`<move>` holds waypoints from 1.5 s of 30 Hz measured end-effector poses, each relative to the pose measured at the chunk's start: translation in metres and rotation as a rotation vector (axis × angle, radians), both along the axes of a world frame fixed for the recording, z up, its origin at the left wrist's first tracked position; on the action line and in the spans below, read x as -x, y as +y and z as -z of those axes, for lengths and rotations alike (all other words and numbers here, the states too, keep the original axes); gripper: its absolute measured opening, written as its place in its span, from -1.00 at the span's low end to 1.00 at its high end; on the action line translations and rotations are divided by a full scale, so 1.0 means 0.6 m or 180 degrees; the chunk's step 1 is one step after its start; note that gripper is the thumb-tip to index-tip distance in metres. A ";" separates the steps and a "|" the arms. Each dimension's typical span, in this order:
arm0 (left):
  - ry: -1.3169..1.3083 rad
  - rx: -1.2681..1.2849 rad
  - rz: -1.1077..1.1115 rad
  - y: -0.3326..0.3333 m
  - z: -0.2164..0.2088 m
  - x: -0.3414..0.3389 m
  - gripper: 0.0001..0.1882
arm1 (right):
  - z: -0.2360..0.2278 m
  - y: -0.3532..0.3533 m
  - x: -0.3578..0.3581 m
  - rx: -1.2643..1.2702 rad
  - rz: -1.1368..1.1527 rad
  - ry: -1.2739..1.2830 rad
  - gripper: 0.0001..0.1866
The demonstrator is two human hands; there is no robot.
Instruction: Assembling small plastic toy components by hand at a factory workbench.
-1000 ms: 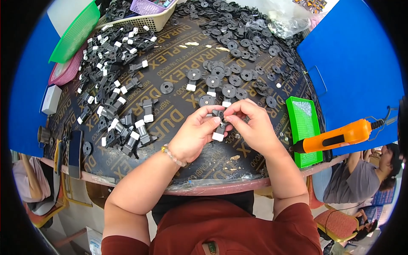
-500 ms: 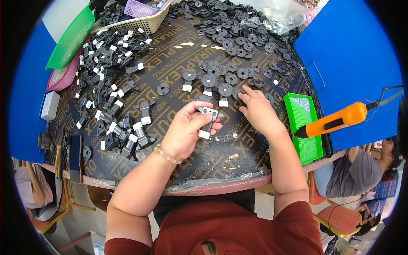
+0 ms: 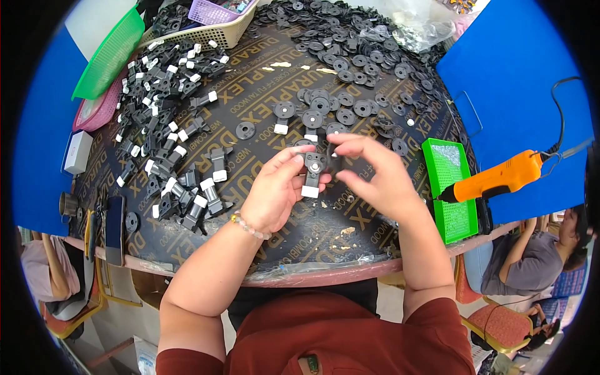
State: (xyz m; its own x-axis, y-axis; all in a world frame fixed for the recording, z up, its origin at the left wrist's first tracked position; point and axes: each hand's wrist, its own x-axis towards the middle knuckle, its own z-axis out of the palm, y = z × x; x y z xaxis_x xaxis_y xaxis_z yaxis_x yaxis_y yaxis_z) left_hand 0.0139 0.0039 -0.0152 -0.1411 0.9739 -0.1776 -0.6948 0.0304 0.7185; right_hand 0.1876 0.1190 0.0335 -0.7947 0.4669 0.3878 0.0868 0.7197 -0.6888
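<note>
Above the near middle of the table, my left hand (image 3: 265, 197) grips a black plastic bracket (image 3: 313, 166) with a white end pointing toward me. Close to its right side, my right hand (image 3: 384, 175) has a black disc (image 3: 332, 155) turned almost edge-on at the fingers; it is partly blurred. Just beyond both hands lie several brackets topped with discs (image 3: 284, 110), their white ends facing me. A loose black disc (image 3: 245, 130) rests farther left.
Black brackets with white ends (image 3: 165, 137) are heaped on the left, below green (image 3: 112, 53) and pink baskets. Black discs (image 3: 356, 59) pile up at the back. At right, an orange electric screwdriver (image 3: 500, 177) reaches over a green tray (image 3: 459, 222). A phone (image 3: 115, 230) lies front left.
My right hand has moved left from the loose discs, bringing one black disc up to the bracket. My left hand has turned the bracket so its white end points more straight toward me.
</note>
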 end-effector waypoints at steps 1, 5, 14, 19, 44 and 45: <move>0.0002 0.0003 -0.0007 -0.001 0.002 -0.001 -0.67 | 0.002 -0.007 0.006 -0.0110 -0.0151 0.0004 -0.63; 0.0019 -0.0025 0.0039 -0.001 0.004 -0.006 -0.68 | 0.020 -0.004 0.014 -0.0647 -0.0426 0.0009 -0.69; 0.0160 -0.0053 -0.0012 -0.002 0.006 -0.008 -0.67 | 0.016 -0.024 0.016 -0.0938 -0.0031 0.0000 -0.70; 0.0043 -0.0014 -0.0057 -0.002 0.010 -0.008 -0.67 | 0.009 -0.033 0.018 -0.0968 0.0148 -0.0086 -0.56; 0.6727 0.2402 -0.0067 -0.040 -0.041 0.158 -0.50 | 0.041 0.094 -0.018 -0.0649 0.1202 -0.0829 -0.55; 0.6693 0.2173 -0.0085 -0.037 -0.034 0.160 -0.52 | 0.036 0.086 -0.018 -0.0786 0.1222 -0.0640 -0.67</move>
State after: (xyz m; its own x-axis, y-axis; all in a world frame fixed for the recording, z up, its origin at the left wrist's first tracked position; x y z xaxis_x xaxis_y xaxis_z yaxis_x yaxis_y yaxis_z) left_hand -0.0820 -0.0183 0.0049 -0.5380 0.8429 -0.0088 0.8384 0.5361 0.0981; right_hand 0.1984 0.1706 0.0117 -0.6538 0.6541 0.3805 0.4912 0.7493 -0.4442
